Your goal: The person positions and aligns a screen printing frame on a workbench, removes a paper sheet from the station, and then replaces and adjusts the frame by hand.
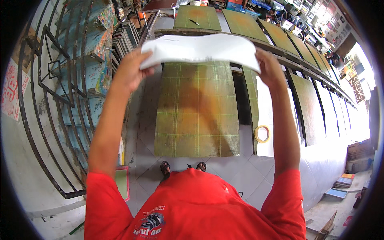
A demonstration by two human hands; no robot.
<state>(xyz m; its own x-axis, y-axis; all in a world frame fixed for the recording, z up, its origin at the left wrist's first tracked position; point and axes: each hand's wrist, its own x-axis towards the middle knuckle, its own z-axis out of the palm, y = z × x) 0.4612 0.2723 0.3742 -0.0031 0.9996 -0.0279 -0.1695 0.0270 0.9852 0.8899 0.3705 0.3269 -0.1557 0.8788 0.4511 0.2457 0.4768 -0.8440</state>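
Observation:
A large white sheet of paper (200, 48) is stretched between my hands, held up above the far end of a green board. My left hand (134, 70) grips its left edge, with the fingers curled around it. At the right edge my right hand (270, 66) pinches the sheet, its fingertips partly hidden. The sheet sags and bends in the middle. Below lies the green board (196, 120), marked with yellow grid lines and orange-brown stains, and a shadow falls across it.
A roll of tan tape (262, 134) rests on a white sheet (266, 116) on the neighbouring board. More boards (306, 100) run in rows to the right. A pen (194, 21) lies on a far board. Black metal bars (44, 108) and paint-stained shelves (76, 108) stand on the left.

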